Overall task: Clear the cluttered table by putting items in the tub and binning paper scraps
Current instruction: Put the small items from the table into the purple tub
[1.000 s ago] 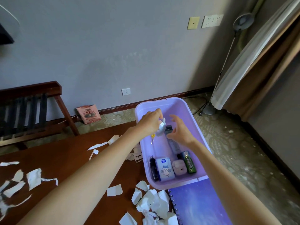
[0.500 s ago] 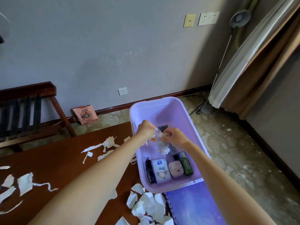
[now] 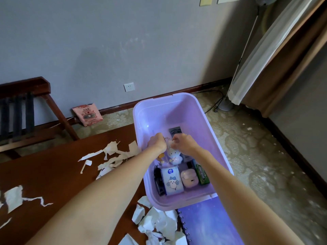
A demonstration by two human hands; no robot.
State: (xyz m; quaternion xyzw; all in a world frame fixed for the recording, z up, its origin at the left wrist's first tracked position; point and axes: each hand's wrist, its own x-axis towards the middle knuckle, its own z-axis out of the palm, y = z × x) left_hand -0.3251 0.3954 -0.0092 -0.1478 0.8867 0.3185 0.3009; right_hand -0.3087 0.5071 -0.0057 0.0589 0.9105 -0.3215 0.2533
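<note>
White and soft-looking, a small toy (image 3: pixel 174 155) with a cartoon face hangs inside the lilac tub (image 3: pixel 205 124), above the middle of its floor. It is held from the top by both hands. The left hand (image 3: pixel 156 143) and the right hand (image 3: pixel 184 144) are close together, and each has its fingers curled in and pinched on the toy's upper end; something clear and crinkly seems to wrap the toy. At the tub's near end a black gadget (image 3: pixel 158 179), a tissue pack (image 3: pixel 172 181), a pink earbud case (image 3: pixel 188 178) and a green gum pack (image 3: pixel 201 175) lie side by side, and a dark box (image 3: pixel 175 132) lies beyond the hands. The tub sits at the right edge of the brown table (image 3: pixel 53 174), with its near wall touching a purple spiral notebook (image 3: pixel 208 223). Torn paper scraps (image 3: pixel 155 221) are heaped just beside the tub's near left corner, and more are scattered towards the table's far and left edges.
</note>
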